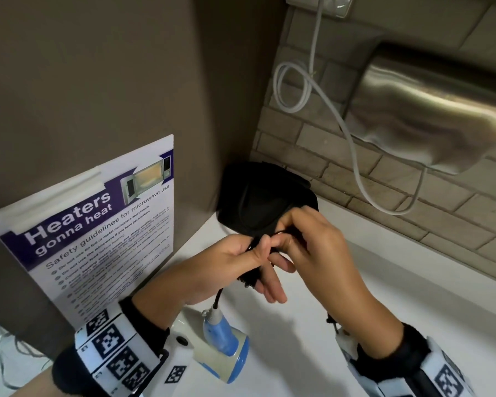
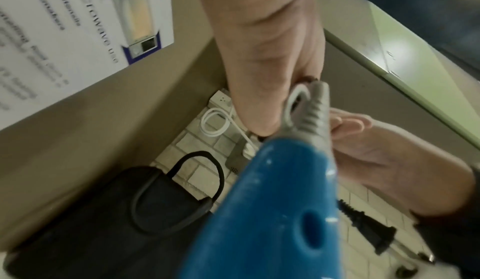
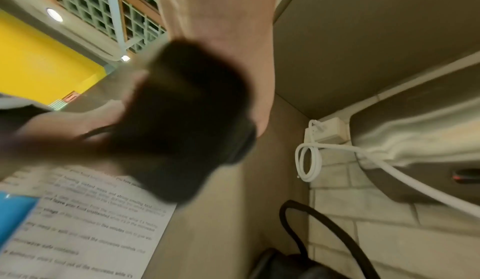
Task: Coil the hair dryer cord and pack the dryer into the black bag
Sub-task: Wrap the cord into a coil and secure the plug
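Observation:
The black cord (image 1: pixel 249 277) is bunched into a coil across my left hand (image 1: pixel 258 259), whose thumb pins it against the fingers. My right hand (image 1: pixel 285 237) meets it from the right and pinches the coil's top with curled fingers. From the coil the cord drops to the white and blue hair dryer (image 1: pixel 221 345), which lies on the white counter (image 1: pixel 384 253) below my left wrist. The plug (image 2: pixel 369 228) dangles under my right wrist. The black bag (image 1: pixel 258 196) sits in the corner just behind both hands. The right wrist view shows the coil (image 3: pixel 187 119) only as a dark blur.
A microwave safety poster (image 1: pixel 98 233) leans on the brown wall at left. A white cable (image 1: pixel 298 90) loops down the brick wall to a steel hand dryer (image 1: pixel 430 110) at upper right. The bag's strap (image 3: pixel 324 232) arches up beside the bricks.

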The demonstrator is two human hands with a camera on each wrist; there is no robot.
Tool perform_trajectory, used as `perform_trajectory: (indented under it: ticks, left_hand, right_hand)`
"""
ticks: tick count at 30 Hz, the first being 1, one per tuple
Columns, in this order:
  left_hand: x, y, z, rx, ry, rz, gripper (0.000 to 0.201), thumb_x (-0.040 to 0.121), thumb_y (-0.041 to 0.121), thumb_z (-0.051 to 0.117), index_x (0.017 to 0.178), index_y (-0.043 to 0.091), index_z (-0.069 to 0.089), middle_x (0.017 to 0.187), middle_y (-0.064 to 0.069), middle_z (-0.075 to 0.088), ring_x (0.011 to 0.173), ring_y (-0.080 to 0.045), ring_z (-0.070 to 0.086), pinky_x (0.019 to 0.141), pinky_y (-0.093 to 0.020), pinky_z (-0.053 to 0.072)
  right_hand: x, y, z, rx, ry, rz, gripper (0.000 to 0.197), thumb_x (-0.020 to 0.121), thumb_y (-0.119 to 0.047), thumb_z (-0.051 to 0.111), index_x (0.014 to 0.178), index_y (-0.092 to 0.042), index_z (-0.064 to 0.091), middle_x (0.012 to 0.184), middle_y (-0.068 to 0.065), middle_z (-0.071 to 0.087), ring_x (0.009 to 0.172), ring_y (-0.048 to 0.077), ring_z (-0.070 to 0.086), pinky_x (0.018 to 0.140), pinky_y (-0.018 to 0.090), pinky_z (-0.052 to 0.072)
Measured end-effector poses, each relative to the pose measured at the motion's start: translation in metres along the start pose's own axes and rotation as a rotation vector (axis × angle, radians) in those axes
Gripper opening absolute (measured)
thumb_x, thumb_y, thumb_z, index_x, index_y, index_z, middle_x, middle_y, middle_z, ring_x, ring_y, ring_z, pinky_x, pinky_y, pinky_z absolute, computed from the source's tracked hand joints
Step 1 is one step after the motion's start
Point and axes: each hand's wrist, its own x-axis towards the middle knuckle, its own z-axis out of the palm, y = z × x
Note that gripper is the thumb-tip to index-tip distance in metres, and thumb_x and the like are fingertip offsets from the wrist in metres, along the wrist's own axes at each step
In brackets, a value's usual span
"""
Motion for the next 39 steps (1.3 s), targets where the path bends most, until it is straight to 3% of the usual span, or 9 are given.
perform_trajectory:
  ticks: [4,7,10,12,15,18,27,32,39]
  left_hand:
    - [0.0,-0.002,-0.004,-0.053,-0.027,0.042,0.051,0.089,0.05,0.046,0.062,0.015,0.071,0.063,0.006,0.07,0.069,-0.006,0.062,0.076,-0.031,0.045]
    - [0.003,-0.005,-0.008,-0.025,0.002,0.022,0.07,0.087,0.051,0.047,0.081,-0.017,0.06,0.05,0.012,0.065,0.056,-0.005,0.059,0.082,-0.047,0.034]
    - [0.004,-0.008,-0.009,-0.046,0.018,0.003,0.069,0.08,0.06,0.053,0.09,-0.007,0.064,0.041,0.008,0.055,0.053,-0.007,0.058,0.079,-0.046,0.032]
    - [0.003,-0.008,-0.009,-0.092,0.044,0.02,0.044,0.079,0.06,0.056,0.073,0.018,0.066,0.036,0.007,0.047,0.051,-0.009,0.058,0.079,-0.046,0.033]
    - [0.005,-0.01,-0.01,-0.155,0.029,0.061,0.038,0.083,0.056,0.055,0.059,0.028,0.057,0.033,0.008,0.042,0.049,-0.007,0.057,0.076,-0.039,0.042]
    - [0.005,-0.013,-0.01,-0.193,-0.041,0.082,0.046,0.07,0.069,0.061,0.052,0.028,0.054,0.032,0.009,0.043,0.047,-0.006,0.057,0.071,-0.024,0.048]
    - [0.007,-0.02,-0.007,-0.215,0.022,0.056,0.05,0.057,0.071,0.071,0.048,0.024,0.058,0.038,0.007,0.052,0.057,-0.009,0.063,0.07,-0.022,0.05]
    - [0.011,-0.019,-0.004,-0.038,0.259,0.078,0.039,0.079,0.046,0.066,0.046,0.027,0.061,0.04,0.009,0.049,0.044,-0.002,0.049,0.06,-0.016,0.044]
    - [0.015,-0.019,-0.005,0.091,0.296,0.11,0.046,0.067,0.062,0.067,0.055,0.018,0.066,0.04,0.005,0.055,0.039,-0.005,0.049,0.056,-0.019,0.047]
  right_hand:
    - [0.008,0.006,0.004,0.208,-0.111,0.139,0.015,0.092,-0.028,0.051,0.084,-0.017,0.057,0.082,-0.003,0.058,0.082,0.017,0.057,0.073,0.037,0.05]
    - [0.007,0.008,0.009,0.22,-0.174,0.127,0.023,0.094,-0.037,0.044,0.093,-0.023,0.061,0.086,-0.005,0.062,0.087,0.014,0.059,0.077,0.033,0.049]
    - [0.003,0.004,0.008,0.338,-0.264,0.188,0.032,0.093,-0.045,0.04,0.106,-0.028,0.063,0.084,-0.012,0.064,0.083,0.005,0.06,0.078,0.027,0.051]
    - [0.0,0.0,0.006,0.482,-0.355,0.244,0.032,0.087,-0.047,0.039,0.1,-0.03,0.063,0.071,-0.017,0.06,0.068,0.0,0.054,0.067,0.018,0.046]
    - [-0.003,-0.003,0.002,0.54,-0.429,0.242,0.035,0.088,-0.044,0.042,0.1,-0.018,0.061,0.074,-0.014,0.058,0.062,-0.001,0.048,0.062,0.013,0.041]
    - [-0.004,0.001,0.001,0.589,-0.487,0.251,0.038,0.092,-0.043,0.049,0.102,-0.007,0.054,0.078,0.004,0.054,0.064,0.003,0.045,0.061,0.016,0.039]
    - [-0.005,0.007,0.005,0.557,-0.5,0.255,0.06,0.077,-0.063,0.059,0.088,-0.005,0.046,0.078,0.021,0.061,0.066,0.032,0.047,0.063,0.036,0.037]
    - [-0.01,0.004,0.011,0.616,-0.495,0.234,0.032,0.087,-0.037,0.056,0.093,-0.006,0.06,0.08,-0.008,0.069,0.072,0.003,0.058,0.062,0.01,0.039]
    - [-0.013,-0.001,0.006,0.899,-0.529,0.386,0.029,0.082,-0.032,0.055,0.085,-0.003,0.055,0.069,-0.009,0.065,0.047,0.0,0.038,0.048,0.014,0.027]
